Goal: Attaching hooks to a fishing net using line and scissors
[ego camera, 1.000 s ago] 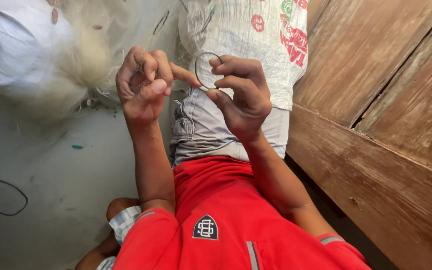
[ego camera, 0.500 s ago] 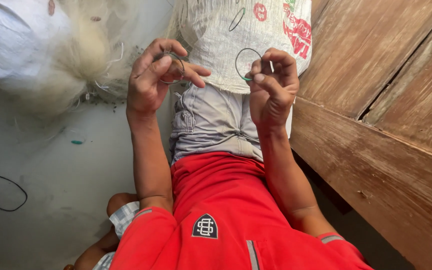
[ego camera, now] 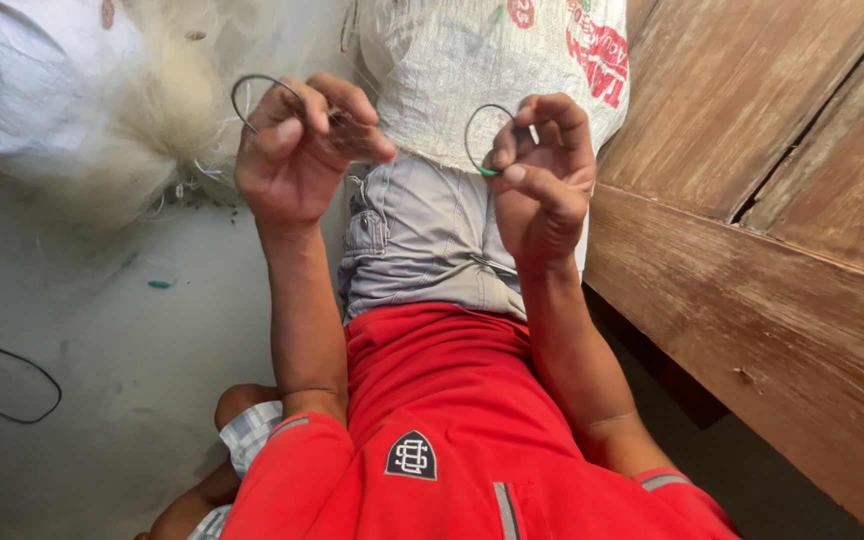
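Observation:
My left hand [ego camera: 297, 150] is raised in front of me with its fingers pinched on a thin dark cord, which curves up in a loop [ego camera: 252, 90] beside the thumb. My right hand [ego camera: 542, 170] is held level with it, a hand's width to the right. It pinches another loop of the same kind of cord [ego camera: 474, 140], with a small green bit at the thumb tip. Both hands hover above my lap, over grey shorts [ego camera: 422, 240] and a white woven sack [ego camera: 472, 70]. My red shirt fills the bottom of the view.
A pale heap of fine fishing net [ego camera: 152, 120] lies on the grey floor [ego camera: 82, 330] at the left, beside a white bag [ego camera: 22, 70]. A black cable [ego camera: 12, 385] curls on the floor. Worn wooden planks [ego camera: 772, 250] rise along the right side.
My two hands were together on one loop; they have drawn apart, and each now pinches its own loop of cord. The left hand has moved left and the right hand right.

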